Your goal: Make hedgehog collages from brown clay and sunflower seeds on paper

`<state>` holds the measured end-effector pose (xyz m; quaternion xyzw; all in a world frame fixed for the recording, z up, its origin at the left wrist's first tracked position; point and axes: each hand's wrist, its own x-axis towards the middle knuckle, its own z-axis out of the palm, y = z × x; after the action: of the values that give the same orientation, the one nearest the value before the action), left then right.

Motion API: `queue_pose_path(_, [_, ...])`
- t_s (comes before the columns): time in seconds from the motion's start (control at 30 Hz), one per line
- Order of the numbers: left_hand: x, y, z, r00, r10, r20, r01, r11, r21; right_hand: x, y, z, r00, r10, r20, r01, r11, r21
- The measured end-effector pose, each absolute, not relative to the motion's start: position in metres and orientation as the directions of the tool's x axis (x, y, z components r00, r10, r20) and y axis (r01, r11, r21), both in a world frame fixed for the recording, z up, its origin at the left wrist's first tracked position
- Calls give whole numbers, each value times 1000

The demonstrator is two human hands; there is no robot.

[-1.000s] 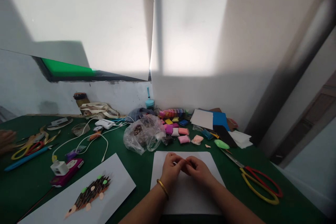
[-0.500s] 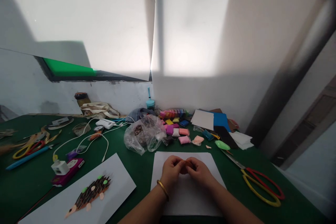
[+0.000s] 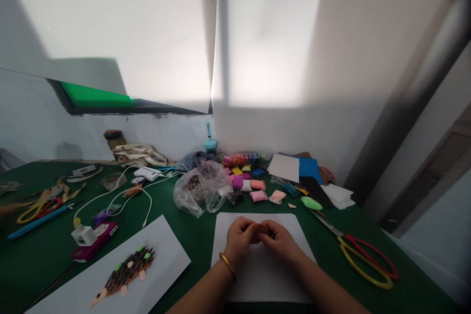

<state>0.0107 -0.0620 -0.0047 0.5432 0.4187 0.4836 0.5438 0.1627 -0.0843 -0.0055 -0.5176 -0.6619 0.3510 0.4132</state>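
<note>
Pinching evenly suits this moment: the left hand [image 3: 240, 236] has thumb and curled fingers pressed together on one side of a flat reddish-brown piece [image 3: 262, 229], held between both hands above the white paper [image 3: 265, 284] near the worktop's [image 3: 200, 235] front edge, while the right hand [image 3: 279, 239] pinches its other side between thumb and bent fingers; the far fingertips are hidden. Since the piece looks thin and soft, turning it gradually under light thumb pressure should hold its thickness even, whereas a hard squeeze could dent or tear the rim. As for room, toward the worktop's front left corner lies the card [image 3: 167, 257] with its spiny animal [image 3: 129, 271], a bare green strip parting it from the paper, so a sideways drift might catch it. Beyond the paper's far edge, the plastic bag [image 3: 200, 187] and coloured packets [image 3: 257, 184] crowd close and limit forward reach. Rightward, a bare stretch leads to the large scissors [image 3: 340, 237], handles near the worktop's right edge; short movements inside that gap look safest.
</note>
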Motion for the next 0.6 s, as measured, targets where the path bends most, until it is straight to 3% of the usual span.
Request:
queue_pose_path(0.17, [8, -59, -6, 169, 966, 193, -36, -190, 981, 162, -84, -6, -130, 979, 155, 330, 190, -925])
queue_pose_path(0.37, [11, -60, -5, 210, 975, 79, -57, -69, 996, 161, -84, -9, -138, 974, 180, 305, 215, -928])
queue_pose_path(0.6, [7, -58, -4, 186, 968, 170, 13, -175, 984, 164, -84, -5, -128, 977, 173, 378, 209, -902])
